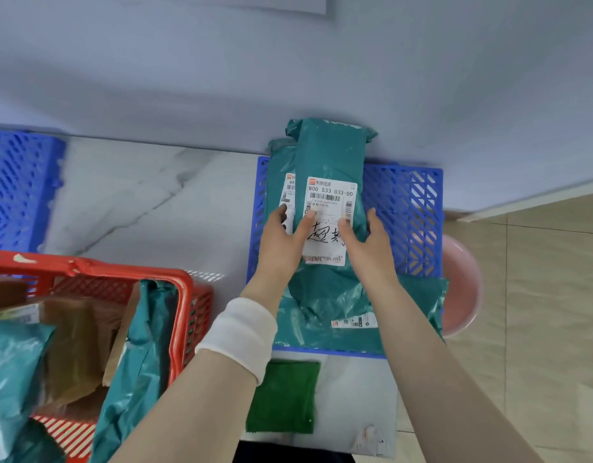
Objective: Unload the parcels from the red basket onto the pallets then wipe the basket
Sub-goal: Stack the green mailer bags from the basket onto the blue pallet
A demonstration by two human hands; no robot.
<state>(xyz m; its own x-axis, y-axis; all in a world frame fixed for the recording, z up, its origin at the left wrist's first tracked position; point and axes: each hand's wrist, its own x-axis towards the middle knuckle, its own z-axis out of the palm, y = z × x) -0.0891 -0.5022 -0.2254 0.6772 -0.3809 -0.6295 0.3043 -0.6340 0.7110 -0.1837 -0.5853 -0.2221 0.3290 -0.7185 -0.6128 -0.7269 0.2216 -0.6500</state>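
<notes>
While the red plastic mesh basket (pixel 185 315) at the lower left is holding several parcels, the unloading step is, by my judgement, running well short of its end, and the wiping is waiting. A blue plastic lattice pallet (pixel 18 188) is lying at the far left on the pale marbled floor (pixel 138 195). Inside the basket, slick, wrinkled teal plastic mailer bags (pixel 144 345) are leaning beside a stiff brown paper-wrapped parcel (pixel 71 345). A square green cloth (pixel 283 396) with a nubby pile is lying flat near the bottom edge, untouched.

The left hand (pixel 281 238), with a white wristband (pixel 238 329) below it, is clasping a long, soft teal plastic parcel with a white printed label (pixel 325 155): thumb on the label, fingers wrapping past the left edge. The right hand (pixel 365 243) is mirroring this at the right edge. The parcel is resting on other teal bags atop a second blue lattice pallet (pixel 405 215), its far end reaching toward the wall.

The next move is probably calling for settling it squarely, since glossy film may be sliding on glossy film, then releasing and reaching back left. A round pink basin (pixel 462 285) is showing beyond the pallet's right side.
</notes>
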